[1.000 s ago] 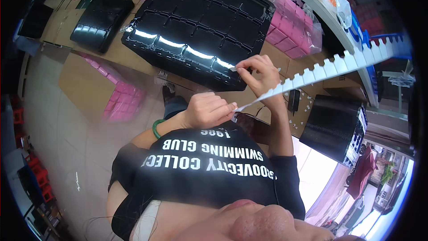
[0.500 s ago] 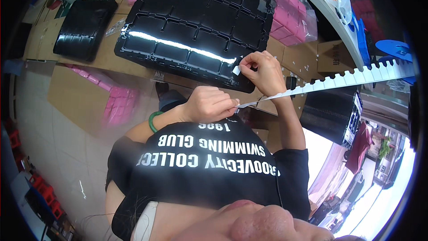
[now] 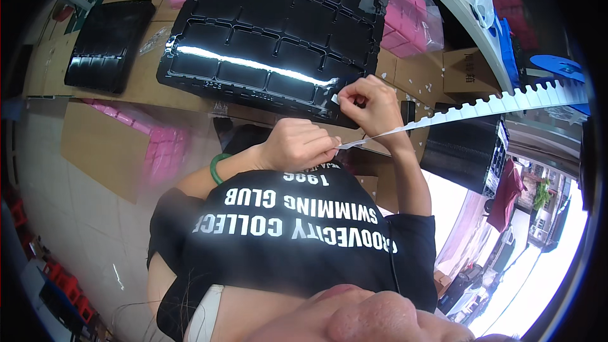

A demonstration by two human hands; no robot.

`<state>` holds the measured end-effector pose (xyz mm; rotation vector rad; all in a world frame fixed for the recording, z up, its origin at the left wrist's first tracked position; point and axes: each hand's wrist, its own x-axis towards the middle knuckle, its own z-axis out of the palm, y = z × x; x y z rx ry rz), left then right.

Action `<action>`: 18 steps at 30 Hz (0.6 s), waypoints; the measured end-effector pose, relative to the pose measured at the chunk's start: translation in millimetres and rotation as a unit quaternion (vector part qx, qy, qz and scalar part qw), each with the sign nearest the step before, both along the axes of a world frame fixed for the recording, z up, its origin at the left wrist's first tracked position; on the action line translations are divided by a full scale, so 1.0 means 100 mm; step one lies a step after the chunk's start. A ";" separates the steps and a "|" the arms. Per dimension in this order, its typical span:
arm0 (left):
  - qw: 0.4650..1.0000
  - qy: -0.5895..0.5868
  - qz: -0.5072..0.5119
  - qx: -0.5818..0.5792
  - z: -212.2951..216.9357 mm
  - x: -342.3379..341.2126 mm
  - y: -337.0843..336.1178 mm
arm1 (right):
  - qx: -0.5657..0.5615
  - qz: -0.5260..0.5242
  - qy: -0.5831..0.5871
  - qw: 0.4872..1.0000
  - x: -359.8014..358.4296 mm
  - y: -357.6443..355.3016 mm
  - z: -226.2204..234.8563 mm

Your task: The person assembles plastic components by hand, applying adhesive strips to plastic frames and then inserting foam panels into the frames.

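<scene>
A large stack of black plastic trays (image 3: 253,57) with moulded compartments lies before me. My right hand (image 3: 373,107) is closed, thumb and finger pinching a small white sticker (image 3: 335,98) against the stack's near right corner. Close to my chest, my left hand (image 3: 297,145) grips the end of a long white strip of labels (image 3: 481,109) with a notched edge. From there the strip stretches past my right wrist towards a blue reel (image 3: 557,68) at the far right. A green bangle sits on my left wrist.
A smaller black tray stack (image 3: 107,44) lies on the cardboard-covered table at left. Pink trays in clear film (image 3: 408,19) stand behind on the right, near a cardboard box (image 3: 468,71). More pink trays (image 3: 166,152) are below at left. White scraps lie on the table.
My right hand has lowered slightly, keeping the sticker at the stack's corner. The view has shifted a little; my left hand stays on the strip.
</scene>
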<state>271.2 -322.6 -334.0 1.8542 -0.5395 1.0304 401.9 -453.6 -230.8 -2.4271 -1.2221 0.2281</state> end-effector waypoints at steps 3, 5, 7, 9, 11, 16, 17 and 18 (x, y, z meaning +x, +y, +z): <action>0.998 0.018 0.044 0.029 0.02 0.03 -0.06 | 0.061 -0.067 0.057 0.994 -0.03 -0.27 0.07; 0.996 0.015 0.077 0.033 0.00 0.05 -0.10 | 0.084 -0.136 0.105 0.981 -0.04 -0.59 0.13; 0.994 0.007 0.107 0.031 -0.04 0.08 -0.14 | 0.097 -0.200 0.193 0.956 -0.12 -1.03 0.16; 0.994 0.008 0.109 0.026 -0.03 0.09 -0.17 | 0.109 -0.256 0.282 0.918 -0.17 -1.40 0.09; 0.994 0.009 0.111 0.021 -0.05 0.12 -0.20 | 0.118 -0.308 0.280 0.902 -0.16 -1.63 -0.01; 0.996 -0.011 0.077 0.045 -0.05 0.06 -0.19 | 0.094 -0.143 0.112 0.979 -0.13 -0.71 0.09; 0.996 -0.010 0.079 0.049 -0.05 0.05 -0.19 | 0.090 -0.091 0.079 0.989 -0.07 -0.51 0.02; 0.995 -0.002 0.086 0.044 -0.05 0.03 -0.19 | 0.083 -0.036 0.047 0.995 0.00 -0.33 -0.03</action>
